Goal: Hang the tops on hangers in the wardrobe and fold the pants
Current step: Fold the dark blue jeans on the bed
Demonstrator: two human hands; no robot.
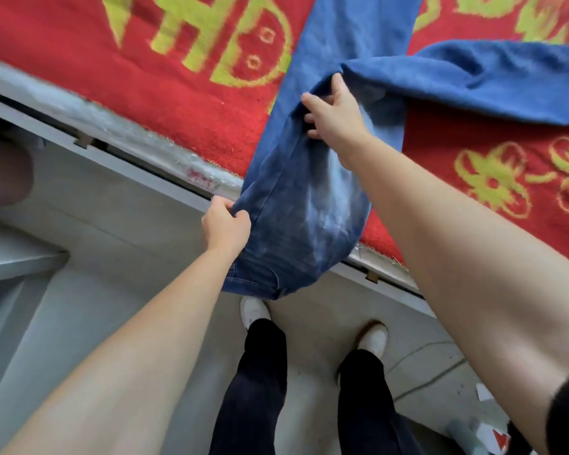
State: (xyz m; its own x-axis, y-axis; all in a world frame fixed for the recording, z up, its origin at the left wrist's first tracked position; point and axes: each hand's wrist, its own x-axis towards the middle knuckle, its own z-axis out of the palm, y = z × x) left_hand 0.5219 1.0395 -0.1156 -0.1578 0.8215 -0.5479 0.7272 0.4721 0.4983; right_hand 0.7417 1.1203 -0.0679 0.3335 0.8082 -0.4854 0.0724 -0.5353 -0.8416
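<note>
A pair of blue jeans (296, 205) lies across the edge of a bed covered by a red blanket (165, 93) with yellow patterns. The waist end hangs over the bed's edge toward the floor. One leg runs up to the top of the view; the other leg (493, 80) bends off to the right. My left hand (225, 224) pinches the jeans' left edge near the waist. My right hand (334, 110) grips a fold of denim higher up, at the crotch where the legs split.
The grey bed frame (122, 159) runs diagonally below the blanket. My legs in dark trousers and white shoes (255, 311) stand on the pale floor. Scraps of paper (483, 394) lie at the bottom right. A grey ledge (17, 257) sits at the left.
</note>
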